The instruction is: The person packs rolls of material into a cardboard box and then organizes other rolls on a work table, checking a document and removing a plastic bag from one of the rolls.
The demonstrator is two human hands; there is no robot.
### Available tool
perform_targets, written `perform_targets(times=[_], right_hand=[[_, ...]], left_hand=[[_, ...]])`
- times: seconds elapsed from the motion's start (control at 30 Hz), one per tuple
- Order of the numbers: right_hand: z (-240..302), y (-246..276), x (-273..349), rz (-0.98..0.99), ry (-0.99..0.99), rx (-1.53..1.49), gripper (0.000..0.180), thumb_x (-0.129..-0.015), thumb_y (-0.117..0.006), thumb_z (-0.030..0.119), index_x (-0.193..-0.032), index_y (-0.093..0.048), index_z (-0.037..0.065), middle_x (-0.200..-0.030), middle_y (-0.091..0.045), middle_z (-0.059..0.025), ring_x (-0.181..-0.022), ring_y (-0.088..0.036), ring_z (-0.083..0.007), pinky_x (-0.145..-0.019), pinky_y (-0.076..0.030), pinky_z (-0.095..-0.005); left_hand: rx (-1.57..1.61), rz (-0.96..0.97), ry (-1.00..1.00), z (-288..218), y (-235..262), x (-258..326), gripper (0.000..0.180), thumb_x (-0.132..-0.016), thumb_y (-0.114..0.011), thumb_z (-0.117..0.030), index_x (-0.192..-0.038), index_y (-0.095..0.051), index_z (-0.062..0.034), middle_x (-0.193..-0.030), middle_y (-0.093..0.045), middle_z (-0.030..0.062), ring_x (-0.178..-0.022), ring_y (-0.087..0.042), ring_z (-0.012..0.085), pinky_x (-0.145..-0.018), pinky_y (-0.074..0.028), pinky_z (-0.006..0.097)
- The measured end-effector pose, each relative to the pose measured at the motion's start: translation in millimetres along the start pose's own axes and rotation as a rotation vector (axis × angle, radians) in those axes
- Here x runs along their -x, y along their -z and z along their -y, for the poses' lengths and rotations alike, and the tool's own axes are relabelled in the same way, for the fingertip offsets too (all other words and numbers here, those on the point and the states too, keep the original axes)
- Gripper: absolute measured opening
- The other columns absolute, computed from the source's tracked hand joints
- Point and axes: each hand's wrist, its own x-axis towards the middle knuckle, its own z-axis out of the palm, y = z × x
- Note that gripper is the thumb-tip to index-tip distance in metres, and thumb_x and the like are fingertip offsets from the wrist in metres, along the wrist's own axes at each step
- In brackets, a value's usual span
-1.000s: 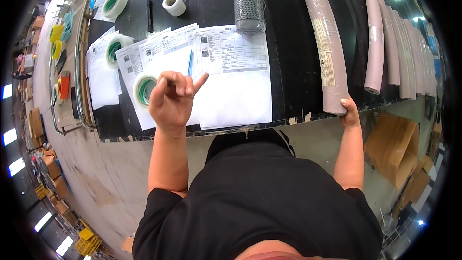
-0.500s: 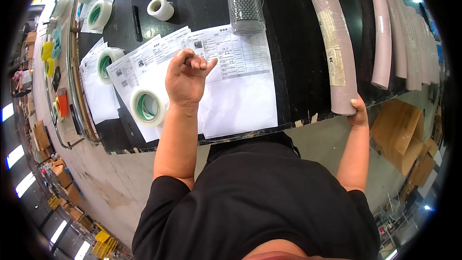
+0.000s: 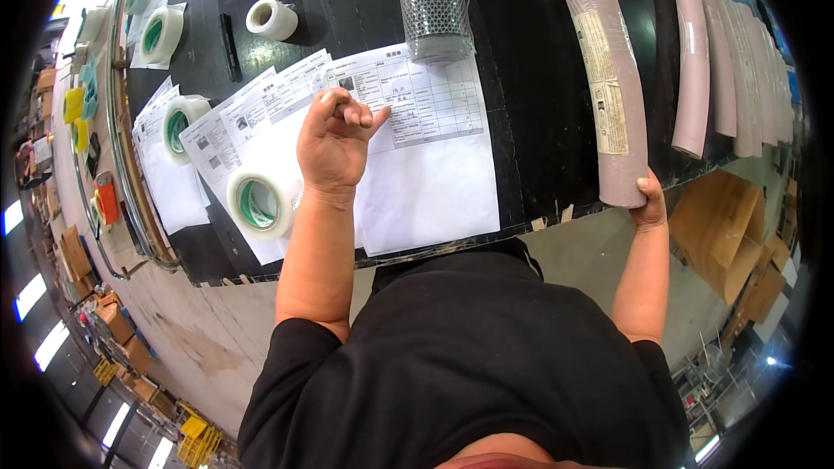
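My right hand (image 3: 651, 200) grips the near end of a long pinkish roll (image 3: 622, 169) wrapped in clear film, its thumb on top and its other fingers mostly hidden. A tan printed label (image 3: 599, 69) runs along the roll. My left hand (image 3: 334, 143) hovers palm up over printed sheets (image 3: 426, 191), holding nothing; its fingers are loosely bent and the little finger sticks out. Beside that forearm lies a tape roll (image 3: 236, 200) with a green core. A clear-wrapped metal mesh roll (image 3: 432, 0) rests across the sheets' far edge.
More pinkish rolls (image 3: 692, 61) line the right side of the black table (image 3: 521, 122). Toward the left are other tape rolls (image 3: 162, 35), a black marker (image 3: 229, 48), a white roll (image 3: 271, 19) and a metal rail (image 3: 122, 122). A cardboard box (image 3: 717, 226) stands beyond the near right edge.
The view has shifted slightly, so the papers and tape rolls appear a little further left. My right hand still grips the pinkish roll, and my left hand keeps its pose.
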Motion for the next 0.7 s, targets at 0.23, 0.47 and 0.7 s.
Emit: perform_targets(times=[0.23,0.47,0.7], right_hand=[[-1,5,-2,0.002,-0.005,-0.018,0.090,-0.066,-0.071,0.040,-0.138,-0.044,-0.008,-0.125,-0.059,-0.0150,-0.112,-0.059,-0.0232,-0.098,-0.047,-0.0339],[-5,9,-4,-0.008,-0.007,-0.026,0.089,-0.066,-0.071,0.039,-0.137,-0.044,-0.009,-0.125,-0.059,-0.0154,-0.112,-0.059,-0.0233,-0.098,-0.047,-0.0339],[-1,5,-2,-0.008,-0.005,-0.029,0.088,-0.067,-0.071,0.039,-0.136,-0.045,-0.009,-0.125,-0.059,-0.0156,-0.112,-0.059,-0.0235,-0.099,-0.047,-0.0349]], left_hand=[[-0.001,-0.027,0.009,0,0,1,0.024,-0.096,-0.051,-0.024,-0.095,-0.066,-0.0054,-0.071,-0.059,0.0049,-0.075,-0.059,0.0229,-0.102,-0.038,0.065],[-0.027,-0.016,-0.002,0,-1,3,0.022,-0.095,-0.053,-0.023,-0.094,-0.065,-0.0044,-0.071,-0.058,0.0048,-0.075,-0.059,0.0226,-0.102,-0.039,0.066],[-0.019,-0.022,0.011,0,3,1,0.022,-0.095,-0.053,-0.022,-0.094,-0.065,-0.0029,-0.071,-0.058,0.0054,-0.075,-0.059,0.0236,-0.099,-0.042,0.066]])
